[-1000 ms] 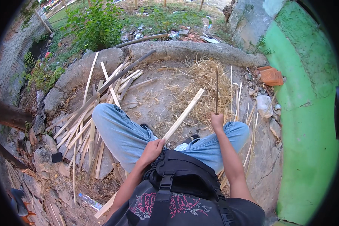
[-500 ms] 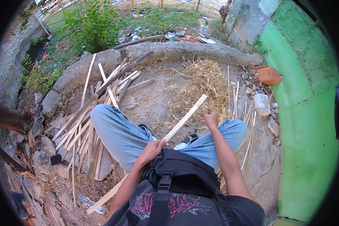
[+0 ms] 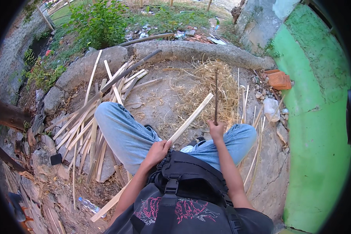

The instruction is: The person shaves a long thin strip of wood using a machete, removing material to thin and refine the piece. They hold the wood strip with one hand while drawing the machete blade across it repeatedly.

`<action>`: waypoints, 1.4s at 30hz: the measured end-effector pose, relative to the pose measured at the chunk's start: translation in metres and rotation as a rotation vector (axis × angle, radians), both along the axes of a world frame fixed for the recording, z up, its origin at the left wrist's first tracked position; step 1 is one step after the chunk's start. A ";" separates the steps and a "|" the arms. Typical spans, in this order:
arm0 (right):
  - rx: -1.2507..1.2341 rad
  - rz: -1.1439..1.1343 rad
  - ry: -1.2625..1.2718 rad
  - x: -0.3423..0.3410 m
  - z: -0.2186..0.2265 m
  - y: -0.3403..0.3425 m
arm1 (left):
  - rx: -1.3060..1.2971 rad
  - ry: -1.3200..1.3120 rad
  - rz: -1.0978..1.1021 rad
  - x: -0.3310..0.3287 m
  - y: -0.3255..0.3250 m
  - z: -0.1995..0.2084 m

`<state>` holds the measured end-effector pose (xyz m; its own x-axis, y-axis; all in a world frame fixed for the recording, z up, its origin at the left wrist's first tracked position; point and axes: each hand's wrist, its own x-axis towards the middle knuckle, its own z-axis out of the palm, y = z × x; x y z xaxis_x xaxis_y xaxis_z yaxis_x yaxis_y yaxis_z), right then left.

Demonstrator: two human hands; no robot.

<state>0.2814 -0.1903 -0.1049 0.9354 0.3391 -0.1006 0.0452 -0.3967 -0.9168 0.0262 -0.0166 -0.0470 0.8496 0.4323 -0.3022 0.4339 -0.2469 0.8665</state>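
A long pale bamboo strip (image 3: 193,118) lies slantwise across my lap, its lower end passing under my left forearm. My left hand (image 3: 158,151) is closed around its middle. My right hand (image 3: 215,129), above my right knee, grips a long, thin, dark knife (image 3: 216,97) that points away from me; its handle is hidden in my fist. The blade stands just right of the strip's far end, apart from it. Beyond both lies a heap of curly bamboo shavings (image 3: 218,78).
Many bamboo strips (image 3: 82,132) are piled at my left, with a dark pole across them. A low stone kerb (image 3: 199,52) curves ahead. Right are thin slivers (image 3: 257,156), an orange brick (image 3: 279,79) and a green wall (image 3: 316,156). A plastic bottle (image 3: 89,204) lies lower left.
My right hand has shifted slightly down and left and turned, so the dark blade now shows pointing forward. My left hand still grips the strip, which has barely moved.
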 end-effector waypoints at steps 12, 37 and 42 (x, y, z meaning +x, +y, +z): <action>-0.584 0.700 -0.387 -0.072 0.029 0.023 | 0.109 0.049 0.016 0.000 -0.001 -0.007; -0.218 0.021 0.007 -0.014 -0.019 0.015 | -0.672 0.056 0.008 -0.003 0.017 0.025; 0.030 -0.116 0.003 -0.018 0.005 0.017 | -0.747 0.062 -0.047 -0.005 0.021 0.023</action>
<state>0.2631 -0.1733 -0.0997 0.9682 0.2313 -0.0949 -0.0022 -0.3718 -0.9283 0.0214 0.0042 -0.0238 0.8340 0.0567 -0.5488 0.4908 0.3782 0.7849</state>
